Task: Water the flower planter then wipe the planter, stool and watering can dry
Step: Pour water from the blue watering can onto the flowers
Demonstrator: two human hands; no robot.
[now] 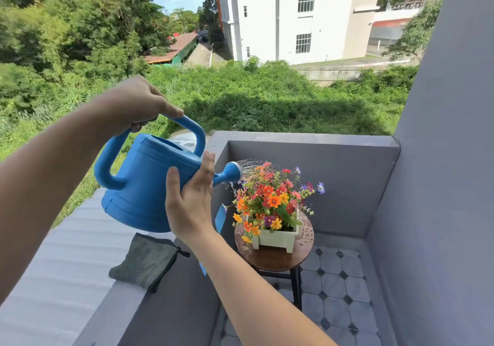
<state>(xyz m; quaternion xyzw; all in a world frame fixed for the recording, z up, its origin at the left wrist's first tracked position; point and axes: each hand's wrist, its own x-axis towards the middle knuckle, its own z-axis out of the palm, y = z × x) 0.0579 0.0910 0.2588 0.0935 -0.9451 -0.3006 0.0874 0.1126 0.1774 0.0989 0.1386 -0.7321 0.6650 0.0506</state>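
My left hand (139, 105) gripped the top handle of the watering can (144, 182), fingers curled round it. My right hand (191, 201) lay flat against the can's side, fingers straight, steadying only. The can's long axis tilted down to the right, to the spout (232, 171). The planter (275, 238), on the stool (275, 258), sat just beyond and below it, under the spray.

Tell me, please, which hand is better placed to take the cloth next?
Probably right: the right hand presses flat on the watering can, near the cloth; the left hand grips its handle.
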